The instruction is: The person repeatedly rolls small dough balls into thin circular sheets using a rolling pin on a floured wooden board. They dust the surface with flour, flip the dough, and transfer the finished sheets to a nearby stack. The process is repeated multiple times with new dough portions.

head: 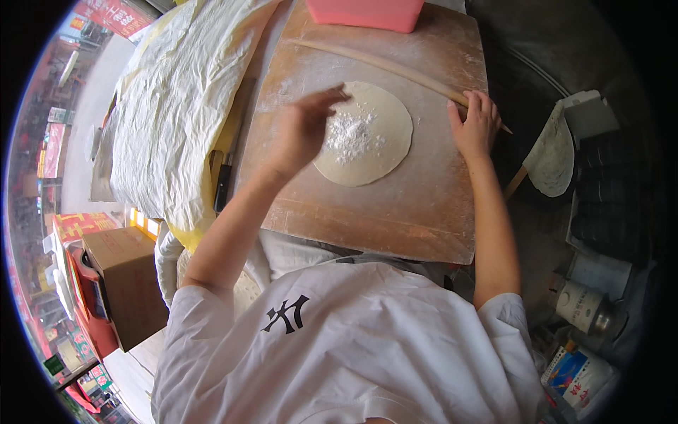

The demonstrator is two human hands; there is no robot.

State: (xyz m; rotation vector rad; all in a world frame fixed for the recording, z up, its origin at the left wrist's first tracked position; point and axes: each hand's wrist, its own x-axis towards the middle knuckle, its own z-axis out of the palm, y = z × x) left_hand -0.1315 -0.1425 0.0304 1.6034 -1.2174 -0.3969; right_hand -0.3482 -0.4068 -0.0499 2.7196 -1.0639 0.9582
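Observation:
A round sheet of dough [389, 143] lies flat on a floured wooden board [365, 217]. Loose white flour [349, 135] is heaped over its middle and left part. My left hand [310, 124], slightly blurred, hangs over the sheet's left edge with fingers apart and nothing visible in them; its palm side is hidden. At the board's right edge, my right hand [478, 124] grips a long tapered wooden rolling pin [381, 62] near one end. The pin slants across the board beyond the dough, its pointed tip sticking out past my right hand.
A pink plastic tub [365, 13] stands at the board's far edge. Left of the board are a wrinkled whitish cloth [169, 111] and a black knife handle [223, 185]. To the right, a thin dough sheet [553, 153] hangs over a stick [515, 183]. A cardboard box [127, 286] sits lower left.

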